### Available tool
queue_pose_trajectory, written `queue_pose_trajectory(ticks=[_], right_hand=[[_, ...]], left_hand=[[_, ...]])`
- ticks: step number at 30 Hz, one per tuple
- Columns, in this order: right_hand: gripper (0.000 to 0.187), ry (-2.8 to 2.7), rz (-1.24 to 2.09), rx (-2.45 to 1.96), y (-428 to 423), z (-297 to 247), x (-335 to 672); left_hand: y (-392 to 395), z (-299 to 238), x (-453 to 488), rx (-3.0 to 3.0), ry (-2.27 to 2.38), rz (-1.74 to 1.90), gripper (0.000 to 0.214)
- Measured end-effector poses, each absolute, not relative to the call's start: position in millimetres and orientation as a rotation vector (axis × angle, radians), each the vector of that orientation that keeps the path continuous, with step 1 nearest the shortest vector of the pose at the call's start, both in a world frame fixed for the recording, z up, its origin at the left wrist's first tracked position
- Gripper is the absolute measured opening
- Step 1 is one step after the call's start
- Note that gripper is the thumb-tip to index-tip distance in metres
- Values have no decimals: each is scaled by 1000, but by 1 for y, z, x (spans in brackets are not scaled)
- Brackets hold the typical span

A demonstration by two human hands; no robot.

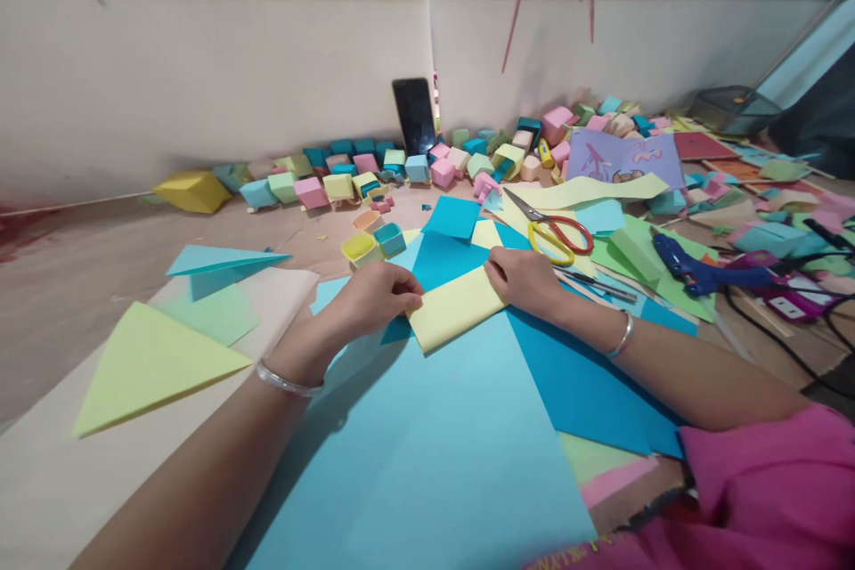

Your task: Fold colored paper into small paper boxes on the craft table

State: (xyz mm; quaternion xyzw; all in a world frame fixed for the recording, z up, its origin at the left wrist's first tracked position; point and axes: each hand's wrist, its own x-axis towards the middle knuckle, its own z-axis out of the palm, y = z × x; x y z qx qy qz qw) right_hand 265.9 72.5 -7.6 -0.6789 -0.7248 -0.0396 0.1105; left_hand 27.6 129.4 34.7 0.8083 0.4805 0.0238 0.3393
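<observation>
A pale yellow piece of folded paper is held between my two hands above a large light blue sheet. My left hand pinches its left end with thumb and forefinger. At the upper right corner, my right hand has its fingers closed on the same paper. Darker blue paper lies under and to the right of my right hand. Just beyond my hands are a small yellow paper box and a teal one.
Scissors and a cutter lie right of my right hand. Farther right is a blue glue gun with a cord. A phone leans against the wall behind many paper cubes. Folded yellow-green paper lies left.
</observation>
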Motion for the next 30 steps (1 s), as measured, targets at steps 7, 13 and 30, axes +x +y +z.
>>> queue_pose_trajectory(ticks=[7, 13, 30], right_hand=[[26, -2111, -121, -1991, 73, -7, 265], [27, -2102, -112, -1994, 72, -8, 265], [15, -2012, 102, -1944, 79, -7, 269]], left_hand=[[128, 34, 28, 2174, 1294, 63, 18], [125, 35, 32, 2262, 1296, 68, 18], [123, 29, 36, 2434, 1256, 37, 21]])
